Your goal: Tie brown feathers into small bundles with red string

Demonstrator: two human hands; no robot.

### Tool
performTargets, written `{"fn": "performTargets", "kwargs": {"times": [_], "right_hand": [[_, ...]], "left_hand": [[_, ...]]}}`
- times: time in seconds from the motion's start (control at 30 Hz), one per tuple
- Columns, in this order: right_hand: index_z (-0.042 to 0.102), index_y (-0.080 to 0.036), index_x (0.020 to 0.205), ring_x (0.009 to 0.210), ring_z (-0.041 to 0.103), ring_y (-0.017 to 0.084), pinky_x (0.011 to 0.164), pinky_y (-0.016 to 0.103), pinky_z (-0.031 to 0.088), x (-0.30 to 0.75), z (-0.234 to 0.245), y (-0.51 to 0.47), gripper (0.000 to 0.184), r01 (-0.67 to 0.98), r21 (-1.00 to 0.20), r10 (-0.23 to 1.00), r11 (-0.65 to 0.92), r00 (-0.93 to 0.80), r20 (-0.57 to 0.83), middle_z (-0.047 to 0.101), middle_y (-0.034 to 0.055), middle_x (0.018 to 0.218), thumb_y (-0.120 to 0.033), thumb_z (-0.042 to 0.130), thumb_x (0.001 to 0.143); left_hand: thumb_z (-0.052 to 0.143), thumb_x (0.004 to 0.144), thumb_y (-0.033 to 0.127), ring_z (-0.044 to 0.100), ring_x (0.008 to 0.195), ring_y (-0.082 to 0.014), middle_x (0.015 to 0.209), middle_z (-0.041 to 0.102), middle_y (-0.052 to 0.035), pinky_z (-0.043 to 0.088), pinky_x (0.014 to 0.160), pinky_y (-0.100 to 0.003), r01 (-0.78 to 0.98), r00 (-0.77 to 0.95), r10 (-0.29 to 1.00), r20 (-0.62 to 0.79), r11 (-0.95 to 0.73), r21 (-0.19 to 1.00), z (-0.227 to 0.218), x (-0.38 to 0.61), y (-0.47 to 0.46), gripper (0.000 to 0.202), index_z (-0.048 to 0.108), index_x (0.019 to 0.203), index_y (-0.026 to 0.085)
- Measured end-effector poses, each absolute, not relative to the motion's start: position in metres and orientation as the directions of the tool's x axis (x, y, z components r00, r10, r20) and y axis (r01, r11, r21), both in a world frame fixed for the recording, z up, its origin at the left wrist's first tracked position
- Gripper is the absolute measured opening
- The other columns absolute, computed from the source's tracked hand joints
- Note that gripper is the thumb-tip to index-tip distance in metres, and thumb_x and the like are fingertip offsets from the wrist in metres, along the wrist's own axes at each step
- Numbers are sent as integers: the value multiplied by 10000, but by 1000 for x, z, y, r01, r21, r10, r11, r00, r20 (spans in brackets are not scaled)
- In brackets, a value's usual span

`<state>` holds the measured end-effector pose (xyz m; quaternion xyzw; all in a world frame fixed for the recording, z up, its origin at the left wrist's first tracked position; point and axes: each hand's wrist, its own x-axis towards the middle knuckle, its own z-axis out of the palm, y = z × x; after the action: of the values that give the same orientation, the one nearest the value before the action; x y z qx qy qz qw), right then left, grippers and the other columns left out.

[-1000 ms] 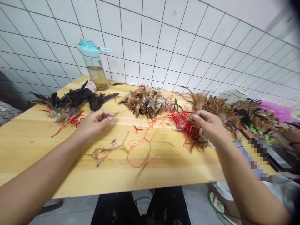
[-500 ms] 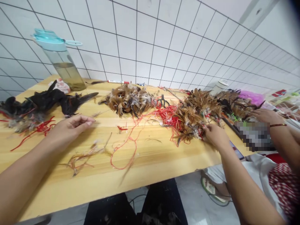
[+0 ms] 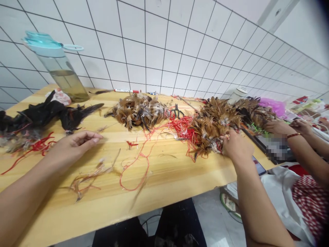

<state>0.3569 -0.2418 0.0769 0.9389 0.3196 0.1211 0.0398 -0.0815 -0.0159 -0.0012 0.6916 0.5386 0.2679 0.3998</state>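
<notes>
My left hand (image 3: 77, 145) hovers over the left of the wooden table (image 3: 164, 181), thumb and fingertips pressed together; whatever they may pinch is too small to make out. Beside it are black feathers (image 3: 47, 115) with red string (image 3: 42, 145). At the right, my right hand (image 3: 238, 147) has its fingers bent closed at the edge of a large pile of brown feathers (image 3: 209, 125), gripping some feathers there. Its fingertips are partly hidden. A tangle of red thread (image 3: 182, 127) touches that pile's left side, and one loop trails toward the table's front.
A second brown feather bundle (image 3: 136, 109) lies mid-table, near black pliers (image 3: 177, 111) and a marker (image 3: 125, 91). A water bottle (image 3: 60, 73) stands back left. Loose feathers (image 3: 89, 178) lie in front. At right are a phone (image 3: 258, 166) and a co-worker's hands (image 3: 279, 127).
My right hand has shifted slightly up and turned at the pile's edge. My left hand stays closed in nearly the same place. More of the co-worker's second hand shows.
</notes>
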Motion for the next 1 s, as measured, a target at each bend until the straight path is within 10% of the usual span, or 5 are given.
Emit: {"fn": "performTargets", "kwargs": {"times": [0.3, 0.5, 1.0], "right_hand": [[586, -179, 1115, 892, 571, 239, 613, 299, 353, 255, 89, -185, 278, 928, 230, 917, -292, 203, 343, 611, 132, 1019, -320, 453, 916], [592, -192, 1094, 887, 517, 218, 611, 309, 299, 186, 52, -120, 280, 982, 149, 899, 117, -169, 403, 599, 110, 1006, -271, 360, 959], [591, -203, 1118, 784, 567, 171, 556, 290, 292, 207, -3, -95, 285, 982, -190, 920, -8, 82, 384, 617, 67, 994, -184, 390, 918]], "left_hand": [[604, 756, 430, 554, 770, -138, 884, 650, -32, 401, 699, -227, 471, 211, 967, 143, -228, 852, 8, -78, -19, 343, 626, 959, 155], [578, 795, 392, 569, 765, -138, 864, 629, -45, 432, 703, -249, 438, 306, 901, 309, -421, 794, 2, -76, -22, 279, 630, 915, 145], [570, 844, 258, 549, 955, -188, 957, 626, -75, 439, 866, -317, 521, 766, 609, 206, -776, 357, 19, -3, -33, 136, 649, 924, 180]]}}
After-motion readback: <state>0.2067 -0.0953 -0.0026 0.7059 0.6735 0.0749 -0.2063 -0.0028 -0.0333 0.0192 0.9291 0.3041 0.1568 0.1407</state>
